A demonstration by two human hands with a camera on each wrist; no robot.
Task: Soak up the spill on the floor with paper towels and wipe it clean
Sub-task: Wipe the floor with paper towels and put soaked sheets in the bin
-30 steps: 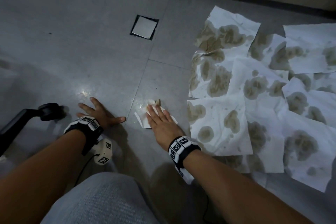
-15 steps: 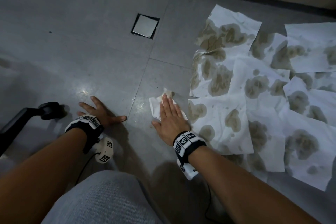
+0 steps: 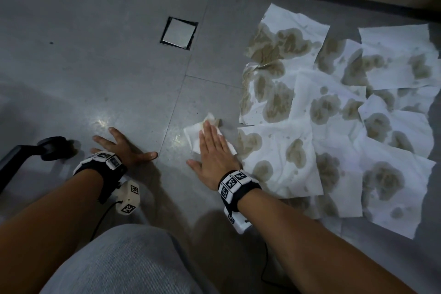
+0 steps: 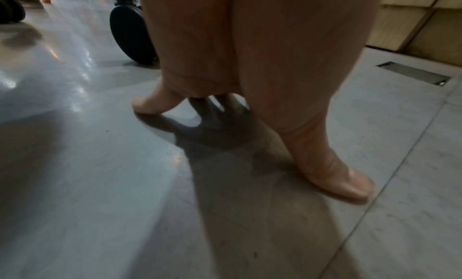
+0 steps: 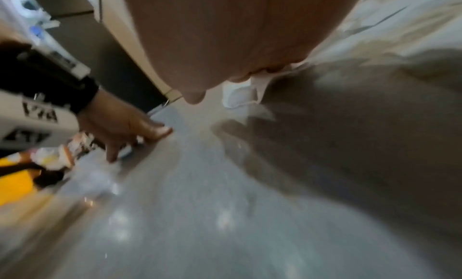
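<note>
Towel (image 3: 194,137) under right fingers (image 3: 210,135) (seemingly flat).

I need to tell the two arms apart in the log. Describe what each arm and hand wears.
Both forearms are bare, without sleeves. Left hand and right hand wear no gloves. Each wrist carries a black band set with white blocks printed with black square markers. A white camera unit with the same markers hangs below each wrist, trailing a thin black cable.

glossy speckled grey tile floor (image 3: 119,67), crinkled damp-blotched paper towels (image 3: 334,138), matt black plastic caster (image 4: 130,34)
</note>
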